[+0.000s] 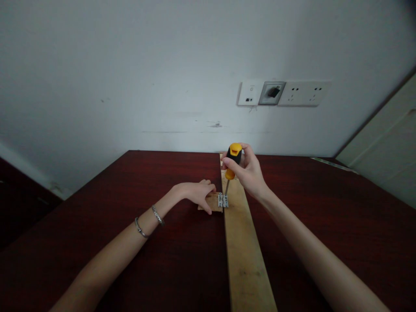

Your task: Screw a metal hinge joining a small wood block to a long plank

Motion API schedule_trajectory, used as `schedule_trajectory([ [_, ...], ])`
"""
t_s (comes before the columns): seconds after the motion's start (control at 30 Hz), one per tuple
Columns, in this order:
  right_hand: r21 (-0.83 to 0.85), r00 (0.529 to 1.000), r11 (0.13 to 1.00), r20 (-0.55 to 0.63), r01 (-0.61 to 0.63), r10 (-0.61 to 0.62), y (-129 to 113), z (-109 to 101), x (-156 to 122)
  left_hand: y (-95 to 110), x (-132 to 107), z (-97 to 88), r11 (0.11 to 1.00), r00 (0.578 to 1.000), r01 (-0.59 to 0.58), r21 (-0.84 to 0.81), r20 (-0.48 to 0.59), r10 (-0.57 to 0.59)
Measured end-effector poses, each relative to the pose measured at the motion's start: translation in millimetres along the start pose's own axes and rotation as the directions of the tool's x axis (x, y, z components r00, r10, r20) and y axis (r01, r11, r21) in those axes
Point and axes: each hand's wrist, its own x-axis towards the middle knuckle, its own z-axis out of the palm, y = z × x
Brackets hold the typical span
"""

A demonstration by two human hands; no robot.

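Note:
A black and yellow screwdriver (230,174) is gripped by its handle in my right hand (249,172). Its shaft slants down, and the tip meets a small metal hinge (223,200). One leaf of the hinge lies on a long wooden plank (245,255), the other on a short wooden block (212,202) at the plank's left side. My left hand (199,193) grips the short block, thumb along the near edge and fingers over the far edge. Whether a screw sits under the tip is too small to make out.
The plank lies lengthwise on a dark red table (169,268) that meets a white wall (130,78). Sockets and switch plates (303,93) are on the wall, with a black plug (273,92) in one. A thin strip (334,164) lies near the table's back right edge.

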Motion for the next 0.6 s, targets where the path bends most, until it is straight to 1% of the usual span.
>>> schedule_trajectory([
  [0.1, -0.031, 1.000, 0.999, 0.009, -0.023, 0.024, 4.7, -1.7, -0.7, -0.7, 0.3, 0.6, 1.000, 1.000, 0.003, 0.006, 0.005, -0.003],
  [0.2, 0.058, 0.990, 0.993, 0.100, -0.105, 0.099, 5.1, -6.8, 0.0, -2.5, 0.9, 1.6, 1.000, 1.000, -0.010, 0.005, -0.004, 0.010],
  [0.27, 0.098, 0.981, 0.985, 0.145, -0.143, 0.128, 3.9, -10.3, 1.1, -3.7, 1.3, 2.2, 1.000, 1.000, -0.024, 0.003, -0.015, 0.025],
  [0.33, 0.074, 0.983, 0.988, 0.139, -0.132, 0.121, 2.3, -12.3, 1.9, -4.1, 1.4, 2.3, 0.999, 0.999, -0.034, 0.001, -0.020, 0.034],
  [0.47, -0.001, 0.994, 0.998, 0.086, -0.069, 0.069, -2.1, -10.8, 1.9, -3.1, 1.1, 1.6, 0.999, 0.999, -0.032, -0.010, -0.005, 0.032],
  [0.6, 0.003, 0.996, 0.999, 0.076, -0.043, 0.043, -5.1, -6.9, 0.1, -2.8, 1.5, 2.2, 1.000, 1.000, -0.026, -0.014, -0.009, 0.026],
])
